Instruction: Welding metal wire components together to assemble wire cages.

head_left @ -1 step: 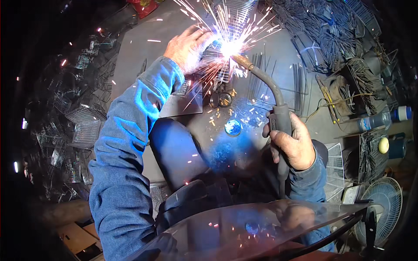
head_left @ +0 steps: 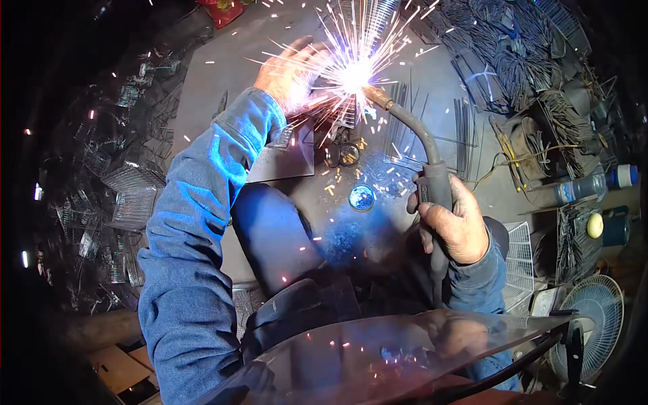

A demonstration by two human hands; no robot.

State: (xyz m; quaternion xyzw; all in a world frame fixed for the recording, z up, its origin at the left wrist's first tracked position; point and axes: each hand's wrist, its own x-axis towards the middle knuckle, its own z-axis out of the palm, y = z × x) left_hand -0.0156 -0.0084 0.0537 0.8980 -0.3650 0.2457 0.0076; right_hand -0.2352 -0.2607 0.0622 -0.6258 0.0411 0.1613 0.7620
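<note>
My right hand [head_left: 462, 226] is closed around the handle of a welding torch [head_left: 437, 185]. The torch's curved neck reaches up and left to a brilliant white arc, which throws sparks in all directions. Left of that glare, my left hand [head_left: 283, 75] bends its fingers toward the arc; light hides the fingertips and whatever they grip. Beyond the arc, part of a wire rack [head_left: 379, 15] shows, while the welded spot itself is washed out. Several straight thin rods [head_left: 466, 135] lie on the grey worktable [head_left: 209, 74] to the right of the torch neck.
Nearer me are a small round tin [head_left: 362, 197], scattered tan stubs [head_left: 329, 190] and a flat metal plate [head_left: 287, 162]. Wire baskets [head_left: 131, 192] crowd the left. At right are bundled wires [head_left: 516, 61], a bottle [head_left: 584, 189] and a fan [head_left: 590, 320]. A tinted visor [head_left: 351, 344] crosses the lower edge.
The spark spray has changed shape and now spreads across more of my left hand. Both hands and the torch hold nearly the same place.
</note>
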